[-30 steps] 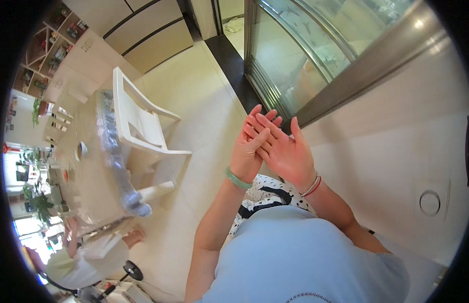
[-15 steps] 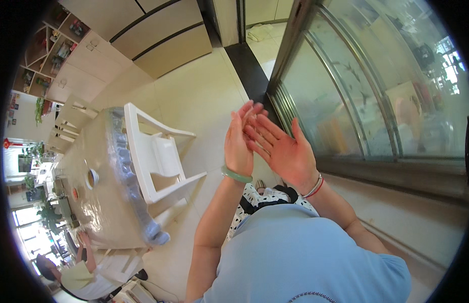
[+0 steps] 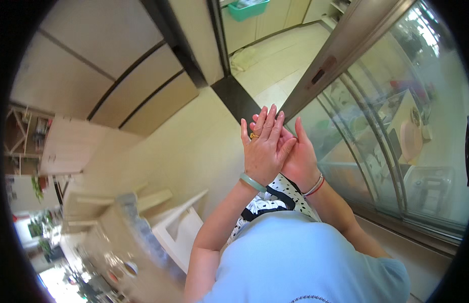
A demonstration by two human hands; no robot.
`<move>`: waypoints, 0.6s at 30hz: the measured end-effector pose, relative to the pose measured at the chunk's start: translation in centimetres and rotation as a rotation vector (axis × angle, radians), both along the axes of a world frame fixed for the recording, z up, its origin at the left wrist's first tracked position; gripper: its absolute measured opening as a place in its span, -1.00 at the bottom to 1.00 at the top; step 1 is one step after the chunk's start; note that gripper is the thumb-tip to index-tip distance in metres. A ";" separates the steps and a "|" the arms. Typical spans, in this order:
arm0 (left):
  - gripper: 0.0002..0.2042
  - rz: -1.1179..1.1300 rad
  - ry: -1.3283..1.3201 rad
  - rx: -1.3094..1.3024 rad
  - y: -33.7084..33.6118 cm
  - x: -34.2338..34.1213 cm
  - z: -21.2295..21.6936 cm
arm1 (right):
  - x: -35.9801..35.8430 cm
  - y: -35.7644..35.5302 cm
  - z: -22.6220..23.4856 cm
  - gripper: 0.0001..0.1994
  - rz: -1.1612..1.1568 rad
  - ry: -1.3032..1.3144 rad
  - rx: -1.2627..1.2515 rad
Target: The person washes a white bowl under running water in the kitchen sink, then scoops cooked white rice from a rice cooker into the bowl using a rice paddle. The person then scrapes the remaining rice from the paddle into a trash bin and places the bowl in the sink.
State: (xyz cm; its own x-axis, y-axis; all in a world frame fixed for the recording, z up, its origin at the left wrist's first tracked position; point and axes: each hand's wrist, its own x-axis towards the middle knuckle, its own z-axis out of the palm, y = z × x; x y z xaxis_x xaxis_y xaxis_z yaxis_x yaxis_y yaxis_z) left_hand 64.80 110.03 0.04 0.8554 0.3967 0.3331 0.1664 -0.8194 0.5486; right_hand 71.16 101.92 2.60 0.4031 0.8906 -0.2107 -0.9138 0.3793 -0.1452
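Note:
My left hand (image 3: 264, 151) lies palm down across the palm of my right hand (image 3: 301, 160). Its fingers are stretched and somewhat spread, and a gold ring (image 3: 253, 135) shows on one of them. A pale green bangle (image 3: 253, 182) circles the left wrist. The right hand is turned palm up with its thumb apart; its other fingers are partly covered by the left. Thin red and silver bracelets (image 3: 314, 188) sit on the right wrist. Nothing shows between the two hands.
A glass sliding door (image 3: 365, 146) with a metal frame stands close at right. Beyond the dark threshold (image 3: 236, 99) are a pale tiled floor and a green basin (image 3: 248, 10). A white chair (image 3: 180, 227) and a covered table (image 3: 105, 237) are at lower left, a large cabinet (image 3: 138, 76) at upper left.
The view has swung toward the doorway, so table and chair sit lower left. My left hand has turned from upright beside the right to lying flat over its palm.

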 end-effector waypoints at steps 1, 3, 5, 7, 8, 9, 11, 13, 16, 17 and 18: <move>-0.42 -0.021 -0.006 0.004 1.5 1.7 -0.2 | 1.6 1.1 -0.3 -0.24 -0.011 0.011 0.011; -0.42 -0.057 -0.018 0.007 4.7 5.0 -0.7 | 4.6 3.1 -1.7 -0.23 -0.025 0.033 0.029; -0.43 -0.036 -0.014 0.043 7.1 7.9 -0.8 | 7.3 4.8 -1.7 -0.23 -0.017 0.022 0.069; -0.45 -0.023 -0.028 0.054 10.1 11.2 -0.7 | 10.3 7.6 -1.2 -0.23 -0.017 0.008 0.099; -0.46 -0.010 -0.031 0.004 11.4 12.6 -0.2 | 11.9 9.0 -0.9 -0.24 -0.013 0.035 0.126; -0.46 0.002 -0.059 0.016 12.9 14.2 0.1 | 13.4 10.6 -0.5 -0.24 -0.018 0.024 0.146; -0.46 0.021 -0.096 0.004 14.9 16.4 -0.1 | 15.5 13.1 -0.6 -0.24 -0.034 0.020 0.151; -0.45 -0.007 -0.092 -0.004 16.8 19.3 0.1 | 18.7 15.5 -1.1 -0.26 -0.082 -0.040 0.126; -0.42 -0.140 -0.118 -0.039 18.3 24.1 0.3 | 23.6 18.7 -1.8 -0.28 -0.192 -0.156 0.108; -0.42 -0.167 -0.109 -0.045 19.0 25.8 0.2 | 25.2 19.6 -2.4 -0.28 -0.198 -0.112 0.177; -0.41 -0.195 -0.098 -0.051 19.7 27.6 0.1 | 26.9 20.5 -3.1 -0.28 -0.206 -0.070 0.248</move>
State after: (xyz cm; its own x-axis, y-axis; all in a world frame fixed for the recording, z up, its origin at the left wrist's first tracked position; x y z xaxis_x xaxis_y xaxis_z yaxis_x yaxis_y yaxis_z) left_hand 92.42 129.78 0.14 0.8820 0.2450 0.4025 -0.0491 -0.8017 0.5957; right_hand 98.10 122.38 -0.52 0.5856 0.8098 0.0369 -0.8055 0.5864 -0.0851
